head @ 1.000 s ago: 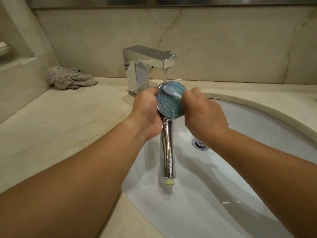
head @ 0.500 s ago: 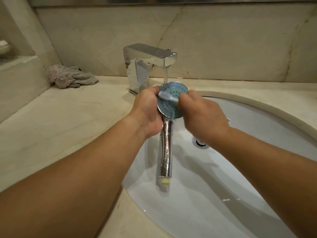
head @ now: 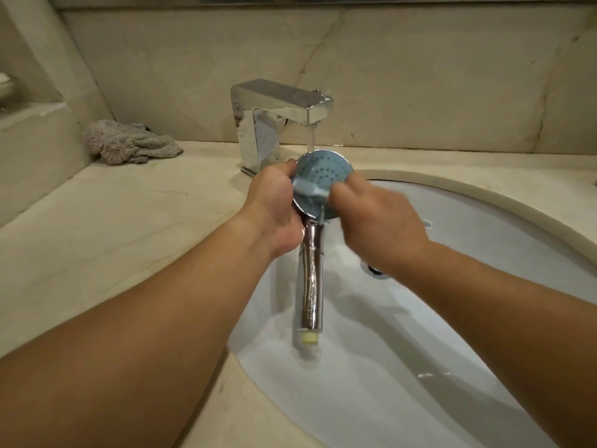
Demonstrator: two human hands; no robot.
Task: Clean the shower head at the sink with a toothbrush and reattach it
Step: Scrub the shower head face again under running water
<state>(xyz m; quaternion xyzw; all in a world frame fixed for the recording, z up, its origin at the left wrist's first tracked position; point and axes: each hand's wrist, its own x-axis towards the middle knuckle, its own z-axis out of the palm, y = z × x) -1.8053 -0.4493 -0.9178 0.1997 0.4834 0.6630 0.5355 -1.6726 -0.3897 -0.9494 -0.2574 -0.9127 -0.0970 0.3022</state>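
— While water runs from the tap (head: 281, 121), where is the shower head (head: 323, 185)?

— Over the sink (head: 484, 227), just below the spout. Its round blue face is turned up toward the camera, and its chrome handle points down and toward the person, ending in a pale yellow stub above the white basin.

— Who holds it?

— The left hand (head: 274, 208). Its grip is clamped on the left edge of the head, fingers curled round the rim where the head meets the handle.

— And the right hand (head: 378, 221)?

— It pinches the toothbrush (head: 311, 190), grip closed on the handle. The brush lies across the lower part of the blue face, its bristled end toward the left hand. The hand and the brush are blurred, so I think the bristles touch the face, but I cannot be sure.

— Does the stream hit the head?

— It falls to the upper edge of the head, near the rim.

— What else is on the table (head: 113, 221)?

— A crumpled grey cloth (head: 129, 143) at the back left, against the wall, well apart from the tap. The sink's drain (head: 374, 271) shows just past the right wrist.
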